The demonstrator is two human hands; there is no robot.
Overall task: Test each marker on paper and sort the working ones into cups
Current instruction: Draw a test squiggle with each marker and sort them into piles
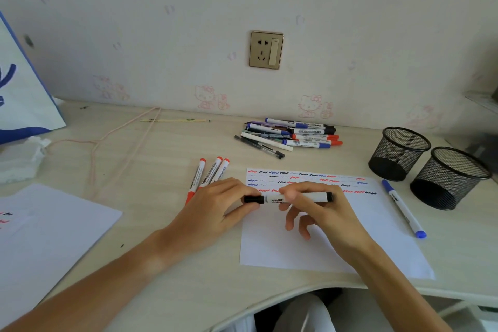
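Hands (269, 205) grip blk marker (289, 197), label "AiWe", over paper (377, 237).

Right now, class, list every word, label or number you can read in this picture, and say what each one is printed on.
"AiWe", roughly, with further characters too blurred: black marker held by the left hand and right hand.
Red markers: barrel print, too small to read.
Marker pile: labels and barcodes, too small to read.
Blue marker: print too blurred.
Paper: only squiggles, no words.
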